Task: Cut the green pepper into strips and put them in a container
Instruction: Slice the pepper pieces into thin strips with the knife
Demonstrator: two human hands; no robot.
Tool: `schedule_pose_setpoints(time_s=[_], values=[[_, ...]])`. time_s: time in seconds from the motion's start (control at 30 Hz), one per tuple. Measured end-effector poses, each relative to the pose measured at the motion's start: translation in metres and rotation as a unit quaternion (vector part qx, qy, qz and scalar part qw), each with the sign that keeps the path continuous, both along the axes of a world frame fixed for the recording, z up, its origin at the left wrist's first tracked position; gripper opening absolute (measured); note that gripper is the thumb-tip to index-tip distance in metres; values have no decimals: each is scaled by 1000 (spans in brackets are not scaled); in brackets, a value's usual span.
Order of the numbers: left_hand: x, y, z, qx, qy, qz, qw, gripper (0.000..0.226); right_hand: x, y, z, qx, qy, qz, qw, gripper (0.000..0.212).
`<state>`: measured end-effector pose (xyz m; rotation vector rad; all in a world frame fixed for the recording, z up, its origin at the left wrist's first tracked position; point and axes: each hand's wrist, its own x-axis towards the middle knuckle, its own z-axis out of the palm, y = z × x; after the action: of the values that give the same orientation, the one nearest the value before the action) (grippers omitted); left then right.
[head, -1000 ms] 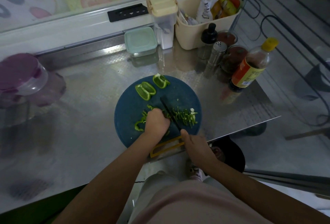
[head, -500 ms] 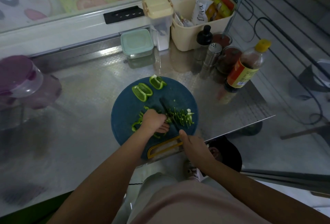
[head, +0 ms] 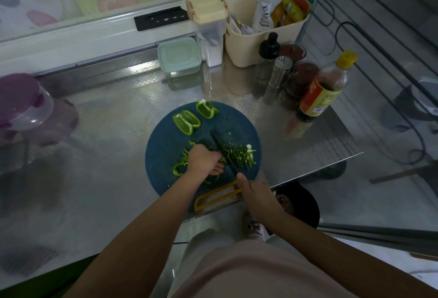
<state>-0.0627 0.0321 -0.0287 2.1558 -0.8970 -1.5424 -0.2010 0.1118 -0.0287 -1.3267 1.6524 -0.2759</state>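
Both hands work apart on the cutting board in the head view. The left hand (head: 202, 161) has its fingers curled down on a green pepper piece (head: 178, 168), pinning it flat. The right hand (head: 257, 194) is wrapped round the handle of a knife (head: 222, 149), and its dark blade angles away across the board, just right of the left fingertips. Right of the blade lies a row of thin pepper strips (head: 239, 155). Two curved, glossy pepper quarters (head: 187, 122) sit hollow side up at the board's far edge.

The cutting board (head: 161, 145) is round, matte and dark blue, with a yellow loop handle (head: 218, 197) overhanging the near edge of the counter. The counter (head: 106, 131) is embossed stainless steel, shiny and reflective, ending in a sharp corner on the right. Behind it runs a white window frame under frosted glass with pastel cartoon shapes.

Against the far wall stand a square mint-lidded box (head: 179, 57), a tall clear canister (head: 208, 24) with a cream lid, and a cream plastic basket (head: 248, 46) stuffed with packets. To the right cluster a steel shaker (head: 278, 72), a black-capped bottle (head: 267, 60), jars of red paste, and a yellow-capped sauce bottle (head: 322, 91). A clear tub with a purple lid (head: 21, 100) sits at far left.
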Motion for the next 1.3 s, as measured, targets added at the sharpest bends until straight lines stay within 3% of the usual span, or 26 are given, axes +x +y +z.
schedule_pose_setpoints(time_s=[0.17, 0.43, 0.47, 0.5, 0.53, 0.57, 0.6, 0.67, 0.7, 0.87, 0.93, 1.0, 1.07, 1.1, 1.13, 1.2, 1.3], values=[[0, -1, -1, -6, -3, 6, 1000, 21, -1, -5, -3, -61, -18, 18, 998, 62], [1, -1, -5, -12, -6, -5, 1000, 24, 0, -8, -2, -53, 5, 60, 997, 44], [1, -1, -5, -14, -6, -8, 1000, 25, 0, -9, -2, -73, -3, 65, 995, 35], [1, -1, -5, -16, -6, -10, 1000, 25, 0, -12, -1, -27, -31, 81, 996, 27], [2, -1, -5, -18, -5, -12, 1000, 25, -4, -17, -10, 14, -53, 72, 996, 52], [2, -1, -4, -20, -4, -14, 1000, 24, -6, -14, -24, -29, 0, 108, 994, 82], [3, 0, -4, -20, -2, -14, 1000, 22, -6, -13, -35, -88, 40, 126, 987, 98], [4, 1, -4, -21, 3, -14, 1000, 19, -7, -14, -44, -147, 85, 157, 973, 106], [4, 1, -4, -23, 4, -14, 1000, 20, -2, -14, -37, -132, 84, 183, 971, 106], [5, 3, -3, -36, 0, -30, 999, 13, 8, -20, -36, -125, 110, 189, 968, 99], [6, 3, -4, -35, -1, -37, 999, 15, 7, -27, -25, -82, 135, 186, 970, 89], [6, 4, -2, -37, 1, -39, 999, 17, 8, -33, -25, -108, 146, 183, 966, 77], [5, 5, 2, -38, 5, -37, 999, 19, 17, -26, -14, -157, 175, 203, 951, 43], [4, 6, 3, -38, 8, -38, 999, 20, 16, -26, -17, -199, 159, 163, 953, 20], [4, 8, 4, -34, 10, -38, 999, 22, 14, -29, -15, -207, 148, 127, 959, 25], [4, 11, 3, -27, 18, -33, 999, 24, 10, -26, -23, -119, 93, 104, 983, 46], [4, 14, 1, -29, 22, -11, 999, 25, 3, -21, -25, -131, 67, 101, 984, 53]])
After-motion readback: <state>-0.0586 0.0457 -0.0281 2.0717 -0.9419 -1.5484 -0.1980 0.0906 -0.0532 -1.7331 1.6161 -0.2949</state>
